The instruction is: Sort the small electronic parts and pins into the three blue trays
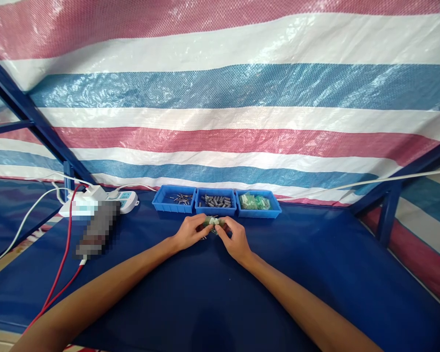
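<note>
My left hand (pixel 190 231) and my right hand (pixel 235 237) meet just in front of the bins, fingers closed on a small pale green-and-white piece (pixel 214 221) between them. Its details are too small to tell. A few thin metal pins (pixel 204 238) show under my left fingertips. Behind the hands stand three blue bins in a row: the left bin (pixel 174 208) has thin metal pins, the middle bin (pixel 215 211) dark grey cylinders, and the right bin (pixel 260 213) flat green-and-white pieces.
On the blue table (pixel 308 274), a white power strip (pixel 129 202) with plugs and a pixelated dark object (pixel 99 229) lie at the left. Red cables (pixel 66 249) run to the front edge. A striped sheet (pixel 242 117) hangs behind, between blue metal posts.
</note>
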`<action>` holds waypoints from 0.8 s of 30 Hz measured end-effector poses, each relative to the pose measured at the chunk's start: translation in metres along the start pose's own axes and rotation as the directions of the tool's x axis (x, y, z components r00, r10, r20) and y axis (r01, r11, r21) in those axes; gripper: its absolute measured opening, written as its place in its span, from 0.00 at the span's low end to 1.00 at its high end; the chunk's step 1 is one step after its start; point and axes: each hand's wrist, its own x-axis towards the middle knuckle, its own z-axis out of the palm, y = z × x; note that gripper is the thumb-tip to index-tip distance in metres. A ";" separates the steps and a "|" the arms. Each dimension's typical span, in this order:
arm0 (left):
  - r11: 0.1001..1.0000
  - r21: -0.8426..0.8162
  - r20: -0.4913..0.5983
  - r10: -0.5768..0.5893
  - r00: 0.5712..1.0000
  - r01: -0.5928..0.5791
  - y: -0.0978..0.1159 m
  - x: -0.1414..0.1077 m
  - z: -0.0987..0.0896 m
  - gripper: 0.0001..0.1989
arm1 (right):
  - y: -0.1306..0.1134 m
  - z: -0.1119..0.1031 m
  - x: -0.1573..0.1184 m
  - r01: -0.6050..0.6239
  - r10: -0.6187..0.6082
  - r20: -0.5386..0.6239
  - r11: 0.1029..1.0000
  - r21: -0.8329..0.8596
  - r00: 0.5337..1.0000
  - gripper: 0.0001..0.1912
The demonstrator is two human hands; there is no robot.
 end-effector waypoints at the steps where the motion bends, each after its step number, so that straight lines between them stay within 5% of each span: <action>1: 1.000 0.006 0.000 0.006 1.000 -0.006 0.000 0.000 0.000 0.16 | 0.000 0.000 0.000 -0.001 0.001 -0.001 1.000 -0.002 1.000 0.08; 24: 0.999 -0.023 -0.001 0.026 1.000 -0.026 0.000 -0.001 0.000 0.16 | 0.003 0.001 0.000 0.005 -0.005 -0.006 1.000 -0.020 1.000 0.11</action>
